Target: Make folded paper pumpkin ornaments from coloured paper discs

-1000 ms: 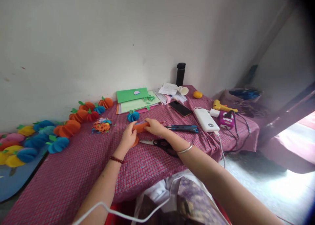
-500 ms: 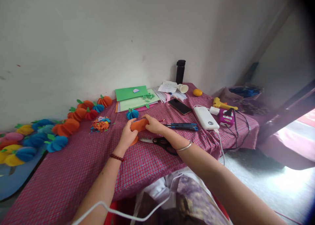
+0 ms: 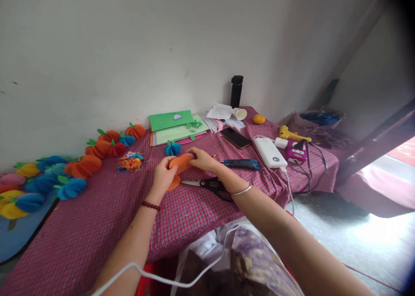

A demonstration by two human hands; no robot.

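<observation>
Between my two hands is an orange paper piece (image 3: pixel 182 162) with rounded edges, held just above the tablecloth. My left hand (image 3: pixel 163 175) grips its left end, fingers closed. At its right end my right hand (image 3: pixel 202 161) pinches the edge. Another orange paper piece (image 3: pixel 174 183) lies on the cloth below my left hand. Black-handled scissors (image 3: pixel 210 184) rest under my right forearm, blades pointing left. A blue paper pumpkin (image 3: pixel 172 148) with a green leaf stands just beyond my hands.
Several finished paper pumpkins (image 3: pixel 83 166) line the left side. Paper scraps (image 3: pixel 129 161) lie in a heap nearby. Green sheets (image 3: pixel 171 120) are at the back. Blue cutters (image 3: pixel 241 163), a phone (image 3: pixel 236 138), a white power bank (image 3: pixel 270 152) and a yellow glue gun (image 3: pixel 293 134) lie right.
The orange paper piece has tilted and shows more of its rounded face. My left fingers have shifted their hold on it. The whole view has moved slightly.
</observation>
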